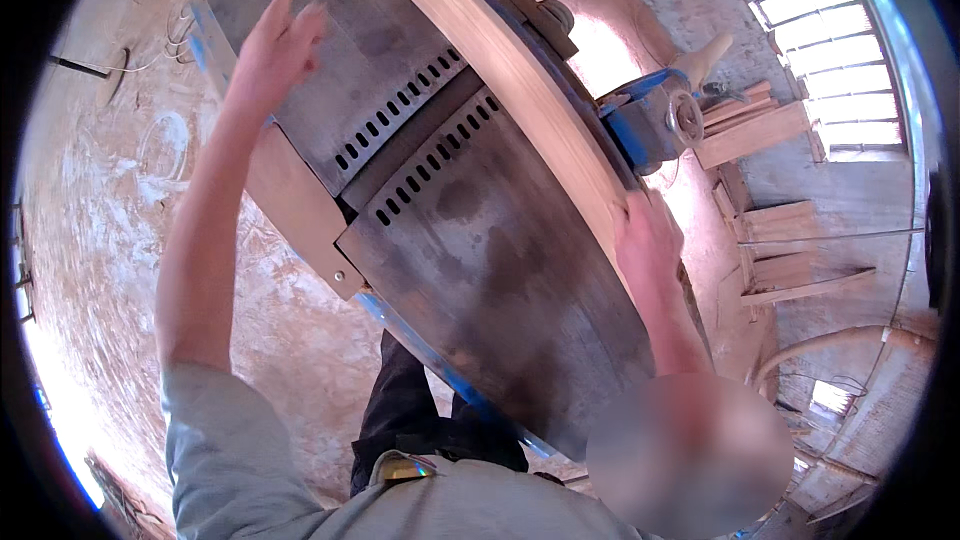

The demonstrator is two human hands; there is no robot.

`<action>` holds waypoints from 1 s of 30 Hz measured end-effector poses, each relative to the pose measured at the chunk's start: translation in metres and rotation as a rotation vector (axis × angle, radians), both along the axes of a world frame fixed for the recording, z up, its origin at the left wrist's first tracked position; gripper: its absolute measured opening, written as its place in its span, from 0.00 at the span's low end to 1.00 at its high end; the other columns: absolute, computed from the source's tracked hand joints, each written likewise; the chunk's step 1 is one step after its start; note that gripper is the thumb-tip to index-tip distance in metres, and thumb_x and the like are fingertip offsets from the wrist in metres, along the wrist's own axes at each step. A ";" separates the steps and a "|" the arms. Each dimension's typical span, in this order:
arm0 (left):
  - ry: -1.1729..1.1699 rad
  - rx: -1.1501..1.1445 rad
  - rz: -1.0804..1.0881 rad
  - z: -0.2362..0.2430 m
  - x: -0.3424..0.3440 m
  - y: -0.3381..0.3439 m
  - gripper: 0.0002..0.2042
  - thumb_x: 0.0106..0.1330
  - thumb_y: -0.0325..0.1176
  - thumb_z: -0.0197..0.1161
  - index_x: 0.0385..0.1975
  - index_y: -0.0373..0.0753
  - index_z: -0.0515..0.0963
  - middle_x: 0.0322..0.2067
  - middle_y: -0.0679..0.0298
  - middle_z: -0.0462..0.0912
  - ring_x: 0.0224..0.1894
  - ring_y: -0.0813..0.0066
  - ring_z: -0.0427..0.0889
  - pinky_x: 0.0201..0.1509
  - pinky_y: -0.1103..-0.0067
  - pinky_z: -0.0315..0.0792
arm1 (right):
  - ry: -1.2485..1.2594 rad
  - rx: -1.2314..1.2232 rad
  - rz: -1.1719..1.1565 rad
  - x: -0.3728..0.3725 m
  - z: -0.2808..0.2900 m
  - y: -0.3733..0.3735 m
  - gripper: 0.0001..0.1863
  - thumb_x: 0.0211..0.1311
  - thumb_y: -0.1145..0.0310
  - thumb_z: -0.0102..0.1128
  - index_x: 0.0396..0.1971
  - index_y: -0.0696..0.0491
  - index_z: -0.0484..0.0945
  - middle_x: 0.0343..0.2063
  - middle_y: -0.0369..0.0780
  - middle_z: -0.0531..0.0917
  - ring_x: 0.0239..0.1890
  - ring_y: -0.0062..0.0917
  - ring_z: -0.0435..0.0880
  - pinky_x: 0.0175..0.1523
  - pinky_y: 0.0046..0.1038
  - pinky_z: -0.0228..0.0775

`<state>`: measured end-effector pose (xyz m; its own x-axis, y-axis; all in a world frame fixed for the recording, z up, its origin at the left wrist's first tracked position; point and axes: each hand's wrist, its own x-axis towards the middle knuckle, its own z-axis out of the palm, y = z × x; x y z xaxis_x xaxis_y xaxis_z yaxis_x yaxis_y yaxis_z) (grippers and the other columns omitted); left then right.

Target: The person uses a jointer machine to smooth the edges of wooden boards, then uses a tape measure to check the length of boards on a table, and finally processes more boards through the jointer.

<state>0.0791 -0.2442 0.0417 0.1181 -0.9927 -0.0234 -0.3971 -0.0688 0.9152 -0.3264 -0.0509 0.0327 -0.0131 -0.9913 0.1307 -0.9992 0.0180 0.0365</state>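
Head view: at left, your left hand [278,50] is in the air above the far metal plate [385,0], blurred, with its fingers loosely spread and nothing in them. Next come the 2 rows of slots and the dark gap [410,135] between them, then the near metal plate [500,240], which is dark and stained. Along the right side of both plates runs 1 long pale board [535,105], lying across the line of the gap; its far end leaves the frame. Your right hand [650,240] is closed on the board near its nearer end. To the right sits a blue housing with a handwheel [685,118], and beyond it stacked planks [755,132].

The work looks to be partway through a pass: a stretch lies past the gap, while the stretch down to your right hand probably has yet to cross. You cannot tell from here how much is already surfaced, or whether more passes remain.
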 end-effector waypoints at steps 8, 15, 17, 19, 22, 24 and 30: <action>-0.027 0.222 0.069 -0.036 0.087 0.159 0.24 0.73 0.30 0.49 0.69 0.38 0.58 0.31 0.66 0.77 0.24 0.85 0.75 0.22 0.88 0.67 | 0.030 0.080 0.030 0.041 0.003 -0.069 0.11 0.61 0.61 0.61 0.30 0.53 0.73 0.32 0.44 0.76 0.35 0.41 0.81 0.38 0.41 0.75; 0.123 0.430 -0.051 -0.038 0.031 0.249 0.24 0.69 0.28 0.56 0.65 0.34 0.64 0.32 0.64 0.80 0.31 0.78 0.79 0.35 0.80 0.73 | 0.113 0.181 -0.034 -0.012 0.011 0.007 0.12 0.61 0.60 0.61 0.33 0.53 0.76 0.31 0.43 0.78 0.36 0.40 0.81 0.40 0.41 0.74; 0.088 0.380 -0.194 -0.036 -0.014 0.256 0.24 0.67 0.32 0.59 0.62 0.34 0.66 0.35 0.57 0.83 0.37 0.69 0.83 0.41 0.74 0.75 | 0.126 0.208 -0.067 -0.035 0.016 0.051 0.12 0.60 0.60 0.62 0.33 0.54 0.76 0.30 0.43 0.79 0.36 0.40 0.81 0.39 0.41 0.74; -0.028 0.423 -0.269 -0.009 -0.072 0.245 0.27 0.65 0.40 0.60 0.61 0.35 0.66 0.38 0.52 0.84 0.41 0.59 0.84 0.45 0.70 0.76 | 0.122 0.242 -0.115 -0.062 0.019 0.094 0.12 0.60 0.60 0.63 0.32 0.54 0.76 0.30 0.43 0.79 0.36 0.40 0.81 0.39 0.41 0.73; -0.066 0.333 -0.425 -0.015 -0.173 0.228 0.34 0.66 0.48 0.56 0.65 0.31 0.58 0.37 0.46 0.83 0.42 0.51 0.83 0.47 0.66 0.76 | 0.038 0.210 -0.139 -0.121 0.018 0.172 0.12 0.59 0.61 0.64 0.29 0.54 0.74 0.29 0.44 0.78 0.35 0.41 0.80 0.37 0.42 0.72; -0.113 0.356 -0.478 -0.012 -0.240 0.219 0.39 0.67 0.50 0.54 0.66 0.24 0.50 0.37 0.42 0.82 0.43 0.48 0.83 0.48 0.64 0.76 | 0.002 0.208 -0.211 -0.155 0.012 0.221 0.12 0.58 0.64 0.65 0.28 0.54 0.72 0.29 0.44 0.77 0.34 0.42 0.79 0.37 0.42 0.71; -0.093 0.473 -0.458 0.013 -0.357 0.247 0.45 0.67 0.53 0.54 0.63 0.15 0.43 0.36 0.37 0.81 0.42 0.43 0.82 0.48 0.61 0.77 | 0.005 0.186 -0.181 -0.205 0.009 0.293 0.11 0.55 0.67 0.66 0.25 0.53 0.71 0.28 0.43 0.75 0.33 0.41 0.78 0.35 0.41 0.70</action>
<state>-0.2776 0.0029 0.0547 -0.2909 -0.8282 -0.4791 -0.5579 -0.2600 0.7881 -0.5318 0.2417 0.0417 -0.1926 -0.9799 -0.0530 -0.9800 0.1893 0.0612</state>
